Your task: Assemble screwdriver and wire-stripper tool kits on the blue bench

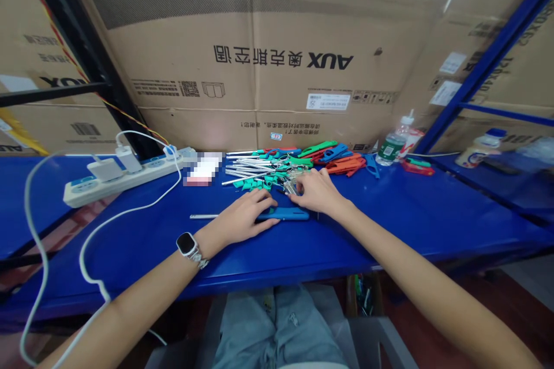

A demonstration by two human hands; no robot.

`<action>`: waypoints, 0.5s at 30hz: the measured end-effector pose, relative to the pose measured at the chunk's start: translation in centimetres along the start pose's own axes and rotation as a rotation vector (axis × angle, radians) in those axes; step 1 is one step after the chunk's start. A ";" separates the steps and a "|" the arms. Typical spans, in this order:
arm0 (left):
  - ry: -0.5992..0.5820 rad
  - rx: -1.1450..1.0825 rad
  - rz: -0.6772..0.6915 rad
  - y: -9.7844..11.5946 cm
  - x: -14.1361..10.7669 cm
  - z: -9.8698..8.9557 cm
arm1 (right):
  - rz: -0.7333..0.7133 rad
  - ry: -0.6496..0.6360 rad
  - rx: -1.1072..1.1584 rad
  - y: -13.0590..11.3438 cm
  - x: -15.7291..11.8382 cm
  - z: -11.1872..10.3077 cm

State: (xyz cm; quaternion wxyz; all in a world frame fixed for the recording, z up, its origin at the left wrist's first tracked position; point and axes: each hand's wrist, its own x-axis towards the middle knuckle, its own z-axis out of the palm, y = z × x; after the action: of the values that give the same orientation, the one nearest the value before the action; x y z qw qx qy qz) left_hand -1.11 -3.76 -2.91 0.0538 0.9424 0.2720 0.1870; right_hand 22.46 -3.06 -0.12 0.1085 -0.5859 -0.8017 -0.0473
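Note:
On the blue table lies a blue lighter-like tool [289, 214] with a thin metal rod pointing left. My left hand [244, 216], with a watch on its wrist, rests over its middle, fingers closed round it. To the right and slightly farther back, my right hand [318, 190] has its fingers bent together at small clear and metallic parts [289, 187]; exactly what they pinch is too small to tell. Behind the hands lie metal rods with green ends [246, 168] and a pile of coloured casings, among them orange ones [346, 165].
A white power strip [125, 180] with chargers and cables lies on the left of the blue table [372, 219]. A green-labelled bottle [392, 144] and a blue-capped bottle [482, 149] stand at the back right. Cardboard boxes [277, 23] stand behind.

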 end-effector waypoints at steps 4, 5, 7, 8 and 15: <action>-0.014 0.004 -0.009 0.0 0.1 0.0 | 0.048 -0.036 -0.037 1.4 0.8 0.0; -0.020 0.009 -0.012 0.0 0.1 0.0 | 0.052 -0.038 -0.023 1.8 1.1 0.1; -0.029 0.021 -0.013 0.0 0.2 0.1 | 0.064 -0.029 0.025 2.4 1.5 0.4; -0.031 0.026 -0.011 -0.1 0.2 0.2 | 0.069 -0.016 0.054 2.6 1.7 0.5; -0.041 0.076 -0.007 0.0 1.2 0.3 | 0.247 0.211 0.211 3.6 -0.7 0.4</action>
State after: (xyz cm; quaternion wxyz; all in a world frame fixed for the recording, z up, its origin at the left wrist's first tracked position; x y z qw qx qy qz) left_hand -0.04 -3.13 -2.76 0.0243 0.9464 0.2812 0.1571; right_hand 26.07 -2.53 -0.90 0.2578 -0.6571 -0.7083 -0.0105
